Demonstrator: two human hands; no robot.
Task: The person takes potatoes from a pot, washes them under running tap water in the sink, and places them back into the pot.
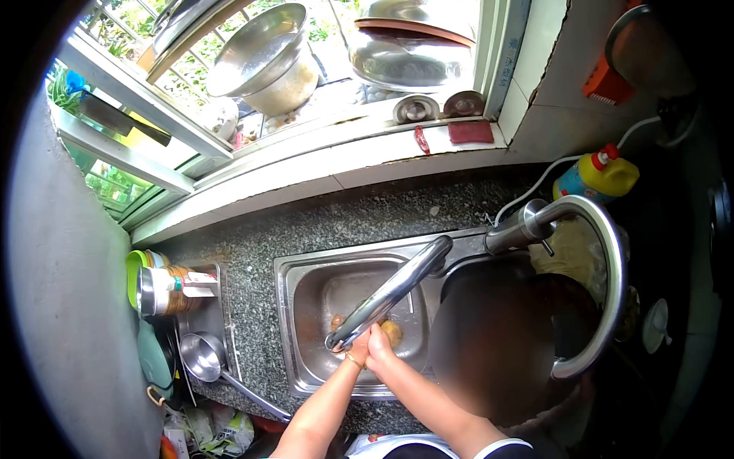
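Note:
Both of my hands are close together over the steel sink basin (310, 287), beneath the end of the faucet spout (386, 294). My left hand (358, 349) lies partly behind the spout, with a bracelet at its wrist. Touching or nearly touching it, my right hand (378, 343) is just beside a yellowish potato-like round thing (392, 332). Another brownish piece (336, 321) shows in the basin left of the spout. The fingers of both hands are mostly hidden, so what they hold, if anything, does not show.
A steel ladle-like pan (203, 356) and stacked containers (157, 287) stand at the left. A curved metal pipe (615, 275) arches on the right beside a large blurred patch. A yellow bottle (604, 176) stands behind it. Pots (279, 84) sit outside the window.

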